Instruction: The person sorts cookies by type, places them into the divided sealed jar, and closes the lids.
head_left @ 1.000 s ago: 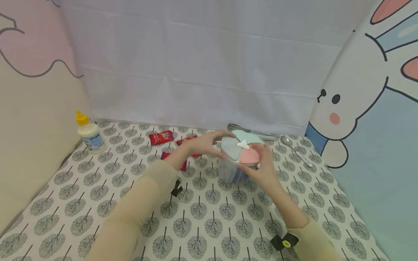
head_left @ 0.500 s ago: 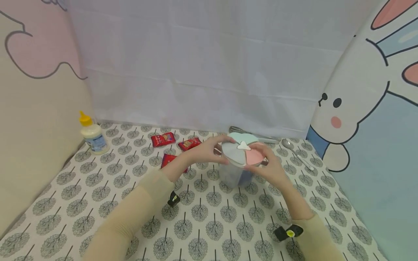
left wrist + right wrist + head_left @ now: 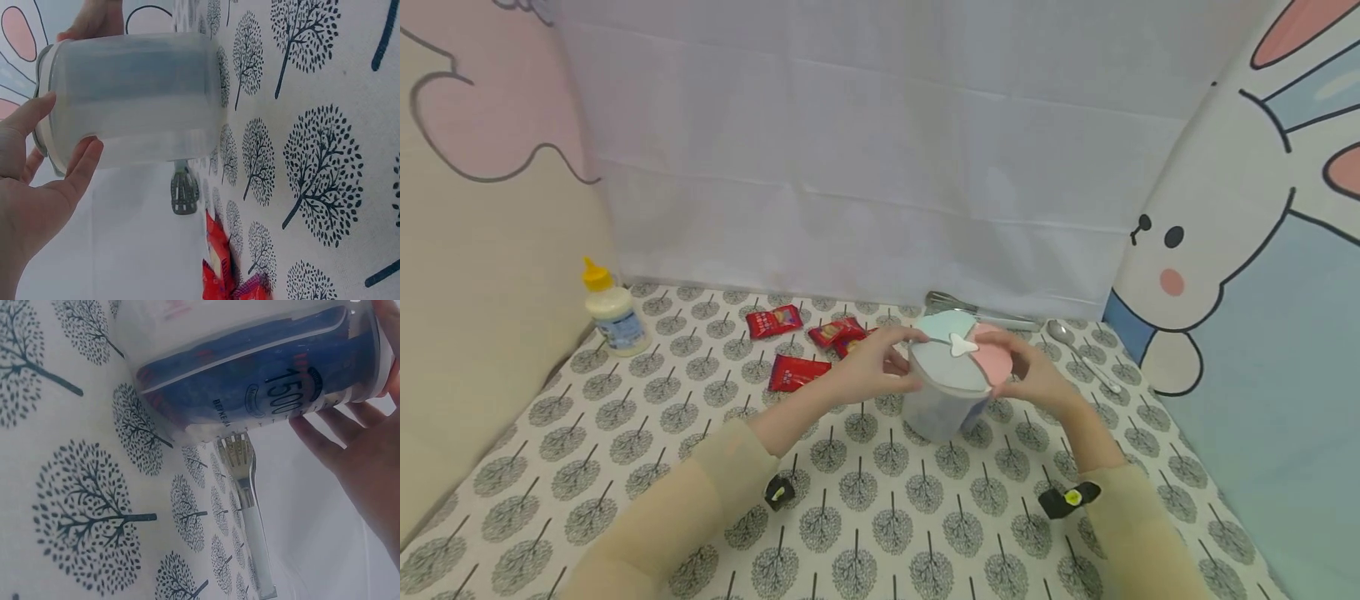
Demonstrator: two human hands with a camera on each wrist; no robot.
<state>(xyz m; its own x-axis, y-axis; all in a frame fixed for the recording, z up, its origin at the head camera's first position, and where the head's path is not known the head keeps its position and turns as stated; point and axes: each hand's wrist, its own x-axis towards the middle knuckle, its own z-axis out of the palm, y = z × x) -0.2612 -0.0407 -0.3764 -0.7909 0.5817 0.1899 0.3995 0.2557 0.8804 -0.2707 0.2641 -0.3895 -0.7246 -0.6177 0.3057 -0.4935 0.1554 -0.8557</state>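
Jar [image 3: 934, 410] stands just right of frame centre, lid [image 3: 951, 370] on top. Left hand [image 3: 874, 368] and right hand [image 3: 1036, 382] grip opposite sides of the lid rim, fingers half-curled round it. Red packets [image 3: 797, 374] lie left of centre.

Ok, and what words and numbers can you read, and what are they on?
"1500": on the clear canister, in the right wrist view.
"BE...": also on it; the rest of that word is too blurred to be sure.
Its other print: too blurred.
Squeeze bottle and red packets: print too small.
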